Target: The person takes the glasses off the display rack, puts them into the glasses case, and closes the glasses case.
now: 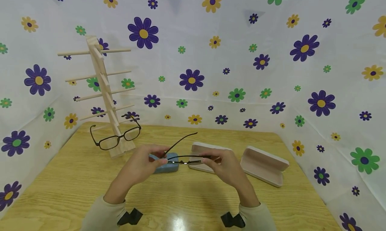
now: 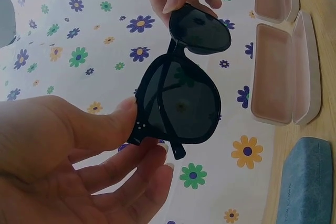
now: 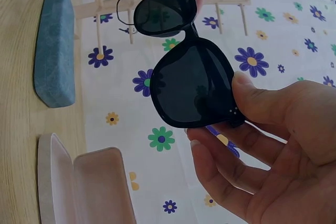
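Observation:
Both hands hold a pair of black sunglasses [image 2: 181, 103] with dark lenses in front of the body, raised over the table. My left hand [image 1: 141, 164] pinches one outer corner of the frame between thumb and fingers. At the opposite corner, my right hand [image 1: 226, 164] grips the frame the same way, its thumb on the rim beside small silver dots in the right wrist view. One temple arm [image 1: 181, 143] slants up and away from the left hand; the other lies across behind the lenses. A blue glasses case [image 1: 167, 168] sits closed behind the left hand, partly hidden.
Two pale glasses cases with pinkish linings stand open, one [image 1: 200, 167] behind the right hand, another [image 1: 265, 165] further right. At the back left, a wooden peg stand [image 1: 104, 80] carries black-framed eyeglasses [image 1: 120, 136] low down. Flowered cloth [image 1: 193, 60] surrounds the wooden table [image 1: 181, 197].

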A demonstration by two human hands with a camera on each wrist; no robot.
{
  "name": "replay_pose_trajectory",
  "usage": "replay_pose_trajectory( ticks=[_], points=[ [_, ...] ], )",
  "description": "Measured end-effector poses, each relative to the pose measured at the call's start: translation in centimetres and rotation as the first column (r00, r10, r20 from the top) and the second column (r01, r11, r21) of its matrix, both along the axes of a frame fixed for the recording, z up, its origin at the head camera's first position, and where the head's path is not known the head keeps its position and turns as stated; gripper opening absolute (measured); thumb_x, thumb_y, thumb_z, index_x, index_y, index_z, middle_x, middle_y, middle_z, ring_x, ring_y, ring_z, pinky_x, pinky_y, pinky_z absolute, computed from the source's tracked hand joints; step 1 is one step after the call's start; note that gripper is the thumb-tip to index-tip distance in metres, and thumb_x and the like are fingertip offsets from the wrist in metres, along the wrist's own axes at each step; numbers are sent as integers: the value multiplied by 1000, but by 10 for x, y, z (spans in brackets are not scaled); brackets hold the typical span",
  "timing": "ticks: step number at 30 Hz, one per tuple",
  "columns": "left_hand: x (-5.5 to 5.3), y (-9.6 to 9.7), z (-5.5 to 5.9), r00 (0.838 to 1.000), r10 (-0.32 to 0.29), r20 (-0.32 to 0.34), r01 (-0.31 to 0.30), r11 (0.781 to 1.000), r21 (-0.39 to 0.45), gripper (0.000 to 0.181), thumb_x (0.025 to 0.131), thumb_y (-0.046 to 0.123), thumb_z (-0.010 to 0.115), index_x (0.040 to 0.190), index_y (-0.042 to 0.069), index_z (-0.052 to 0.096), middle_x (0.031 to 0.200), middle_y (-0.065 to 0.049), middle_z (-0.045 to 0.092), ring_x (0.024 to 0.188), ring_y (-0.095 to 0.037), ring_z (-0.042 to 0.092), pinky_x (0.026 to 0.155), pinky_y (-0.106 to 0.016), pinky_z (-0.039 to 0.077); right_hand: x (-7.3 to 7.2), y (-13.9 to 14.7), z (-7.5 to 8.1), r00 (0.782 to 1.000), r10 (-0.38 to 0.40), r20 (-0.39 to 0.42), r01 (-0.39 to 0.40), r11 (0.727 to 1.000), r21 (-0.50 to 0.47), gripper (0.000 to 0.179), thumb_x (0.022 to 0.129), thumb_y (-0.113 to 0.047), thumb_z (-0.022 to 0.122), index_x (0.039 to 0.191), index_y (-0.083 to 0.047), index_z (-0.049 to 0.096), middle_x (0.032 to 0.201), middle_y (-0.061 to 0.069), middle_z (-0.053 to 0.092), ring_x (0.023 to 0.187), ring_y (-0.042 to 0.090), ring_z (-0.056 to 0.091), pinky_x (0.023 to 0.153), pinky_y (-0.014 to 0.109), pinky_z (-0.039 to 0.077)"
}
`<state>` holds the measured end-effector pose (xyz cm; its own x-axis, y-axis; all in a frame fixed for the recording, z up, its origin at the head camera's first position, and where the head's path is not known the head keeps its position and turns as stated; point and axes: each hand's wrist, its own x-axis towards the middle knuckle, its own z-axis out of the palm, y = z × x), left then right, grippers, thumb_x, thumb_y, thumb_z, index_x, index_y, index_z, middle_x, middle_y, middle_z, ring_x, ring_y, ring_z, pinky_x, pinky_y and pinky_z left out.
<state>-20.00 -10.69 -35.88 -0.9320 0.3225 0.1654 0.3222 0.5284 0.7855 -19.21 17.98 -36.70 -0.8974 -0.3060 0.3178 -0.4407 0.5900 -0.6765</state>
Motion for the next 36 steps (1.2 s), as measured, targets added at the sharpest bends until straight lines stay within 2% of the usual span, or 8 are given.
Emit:
replay_pose_trajectory(
  ticks=[9,15,28,36],
  points=[
    [0,-1,0,999,-40,-29,40,999,-7,28,95,3,72,122,6,76,118,-8,76,100,-18,70,80,-26,58,0,-1,0,1000,-16,1,16,1000,14,17,97,-15,72,112,-12,79,104,4,80,86,13,72,79,26,59],
    [1,-1,0,996,-67,-62,66,998,-19,26,95,2,71,120,5,77,117,-9,77,100,-20,72,81,-27,59,-1,-1,-1,1000,-26,-3,26,999,21,15,98,-15,71,110,-12,79,101,4,80,84,12,71,78,26,59],
    [0,-2,-5,990,-83,-112,77,996,-53,24,94,2,72,116,6,79,108,-6,78,97,-18,71,82,-26,58,-2,-1,-2,999,-47,27,47,999,-3,13,97,-15,72,107,-11,79,98,5,79,80,11,70,74,23,57],
    [0,-2,-6,989,-98,-111,93,994,-51,23,95,2,71,115,7,80,103,-5,78,90,-13,68,80,-26,57,-2,-2,-3,998,-60,30,60,998,-23,11,96,-13,74,105,-11,79,94,5,77,79,12,70,72,23,57]
  ],
)
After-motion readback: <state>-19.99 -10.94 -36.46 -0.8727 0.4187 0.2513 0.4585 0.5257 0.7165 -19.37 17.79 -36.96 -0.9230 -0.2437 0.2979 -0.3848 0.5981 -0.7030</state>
